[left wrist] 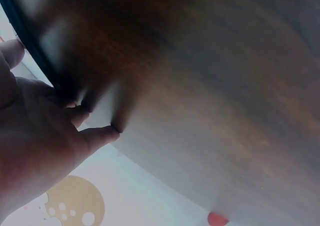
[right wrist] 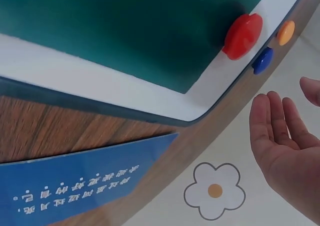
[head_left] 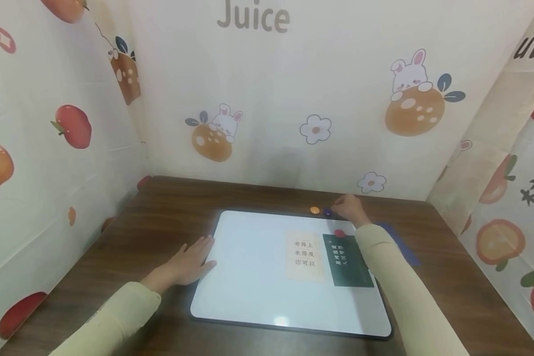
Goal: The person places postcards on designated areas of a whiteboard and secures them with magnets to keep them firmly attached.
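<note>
A whiteboard [head_left: 244, 277] with a dark rim lies flat on the wooden table. My left hand [head_left: 186, 262] rests at its left edge, fingers extended, fingertips at the rim. A cream card [head_left: 304, 273] and a dark green card [head_left: 353, 273] with white writing lie side by side on the board. A red magnet [right wrist: 243, 36] sits on the green card's top edge. Beyond the board's far edge lie a blue magnet [right wrist: 263, 61] and an orange magnet [right wrist: 286, 32]. My right hand [head_left: 350, 207] hovers right beside the blue one, its fingers loosely bent and holding nothing.
A blue card [right wrist: 75, 181] with white writing lies on the table [head_left: 169, 198] right of the board, partly behind my right sleeve [head_left: 382, 252]. Printed cloth [head_left: 267, 109] with fruit and rabbits hangs behind the table and along both sides.
</note>
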`<state>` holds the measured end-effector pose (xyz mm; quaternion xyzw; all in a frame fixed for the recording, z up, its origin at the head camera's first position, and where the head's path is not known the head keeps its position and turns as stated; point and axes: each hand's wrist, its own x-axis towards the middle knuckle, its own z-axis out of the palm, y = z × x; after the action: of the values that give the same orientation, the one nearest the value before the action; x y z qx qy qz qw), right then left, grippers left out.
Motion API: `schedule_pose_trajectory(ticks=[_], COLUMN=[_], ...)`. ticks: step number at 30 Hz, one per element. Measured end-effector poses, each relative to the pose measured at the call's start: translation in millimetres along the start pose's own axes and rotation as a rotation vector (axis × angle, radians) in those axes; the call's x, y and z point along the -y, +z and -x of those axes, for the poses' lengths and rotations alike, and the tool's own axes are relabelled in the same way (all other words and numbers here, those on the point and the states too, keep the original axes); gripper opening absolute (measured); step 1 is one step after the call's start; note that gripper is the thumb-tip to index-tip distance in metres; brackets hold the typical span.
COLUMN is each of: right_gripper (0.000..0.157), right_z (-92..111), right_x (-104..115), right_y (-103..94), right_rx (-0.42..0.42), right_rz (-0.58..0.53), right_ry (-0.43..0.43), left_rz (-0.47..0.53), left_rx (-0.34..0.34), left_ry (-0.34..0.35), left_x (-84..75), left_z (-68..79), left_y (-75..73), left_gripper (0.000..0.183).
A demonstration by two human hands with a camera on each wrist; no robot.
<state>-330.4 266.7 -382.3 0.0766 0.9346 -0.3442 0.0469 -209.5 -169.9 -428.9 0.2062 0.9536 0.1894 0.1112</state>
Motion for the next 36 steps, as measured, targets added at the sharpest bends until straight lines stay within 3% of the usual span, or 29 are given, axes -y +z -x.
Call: schedule_pose_trajectory(ticks=[14, 26, 36], right_gripper=[0.038, 0.033, 0.024], right_z=[-18.4, -26.3, -29.3], right_x=[-5.3, -5.9, -9.5], right_y=[22.5, 24.2, 26.6], right_rx=[0.011, 0.007, 0.004], right_rz=[0.012, 0.064, 0.046], right_ry=[0.044, 0.047, 0.032], left_rz=[-0.001, 0.018, 0.007], left_rx=[-0.022, -0.023, -0.019], left_ry=[0.003, 0.009, 0.0], left_x=[3.4, -3.8, -7.0], left_z=[6.6, 5.0, 7.1], left_y=[1.4, 1.4, 0.3], left_gripper=[0.07, 0.07, 0.069])
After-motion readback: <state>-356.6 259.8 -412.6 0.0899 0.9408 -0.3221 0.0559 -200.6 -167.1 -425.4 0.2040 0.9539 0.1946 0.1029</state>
